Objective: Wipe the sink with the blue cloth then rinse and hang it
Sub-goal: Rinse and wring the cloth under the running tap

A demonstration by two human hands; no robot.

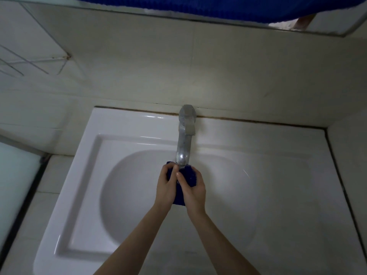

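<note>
Your view is dim and grey, with the brightest patch on the wall above the tap. You get thin glare streaks on the sink rim. Wide-angle bending curves the edges, and the left side smears with blur.

White sink, tap at rear
</note>
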